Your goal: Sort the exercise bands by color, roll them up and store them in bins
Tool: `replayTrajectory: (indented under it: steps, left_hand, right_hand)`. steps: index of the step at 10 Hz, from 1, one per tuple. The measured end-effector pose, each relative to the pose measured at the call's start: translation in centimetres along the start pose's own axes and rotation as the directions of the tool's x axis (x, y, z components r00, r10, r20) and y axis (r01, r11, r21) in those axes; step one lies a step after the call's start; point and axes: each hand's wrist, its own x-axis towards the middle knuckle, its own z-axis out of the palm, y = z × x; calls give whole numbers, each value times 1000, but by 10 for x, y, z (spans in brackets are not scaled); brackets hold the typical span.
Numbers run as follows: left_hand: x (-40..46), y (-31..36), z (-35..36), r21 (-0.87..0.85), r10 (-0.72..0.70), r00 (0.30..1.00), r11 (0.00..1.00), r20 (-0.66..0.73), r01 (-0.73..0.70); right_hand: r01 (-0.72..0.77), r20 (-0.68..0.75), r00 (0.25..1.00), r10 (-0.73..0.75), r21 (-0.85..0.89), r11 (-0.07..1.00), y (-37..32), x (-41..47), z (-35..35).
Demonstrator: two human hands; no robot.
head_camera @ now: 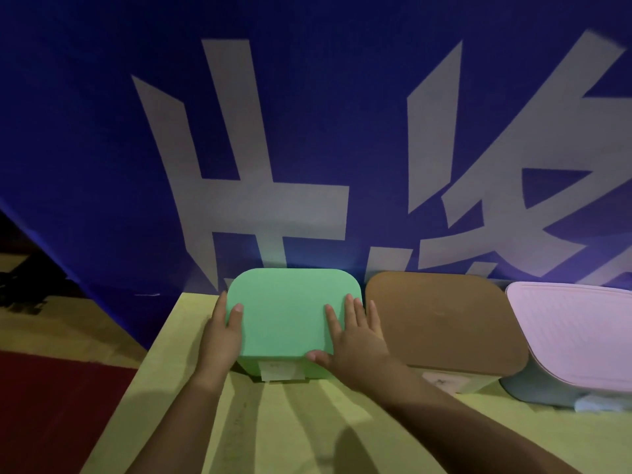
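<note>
A green bin (290, 313) with its lid on stands at the back of the yellow-green table (294, 425). My left hand (222, 333) lies against the bin's left side, thumb on the lid's top and fingers along the edge. My right hand (352, 333) rests flat on the lid's right part with straight fingers, its thumb at the lid's front edge. To the right stand a bin with a brown lid (441, 323) and a grey bin with a pink lid (574, 333). No exercise bands are in view.
A blue banner (307, 131) with large white characters rises right behind the bins. The table's left edge drops to a red and tan floor (51, 388). A white label (282, 371) hangs on the green bin's front.
</note>
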Motion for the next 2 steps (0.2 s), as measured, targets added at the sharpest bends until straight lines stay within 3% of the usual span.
replayTrajectory:
  steps: [1, 2]
  left_hand:
    - [5, 3, 1, 64, -39, 999, 997, 1, 39]
    - [3, 18, -2, 309, -74, 993, 946, -95, 100]
  right_hand:
    - [-16, 7, 1000, 16, 11, 1000, -1, 0, 7]
    - [-35, 52, 998, 31, 79, 996, 3, 3, -12]
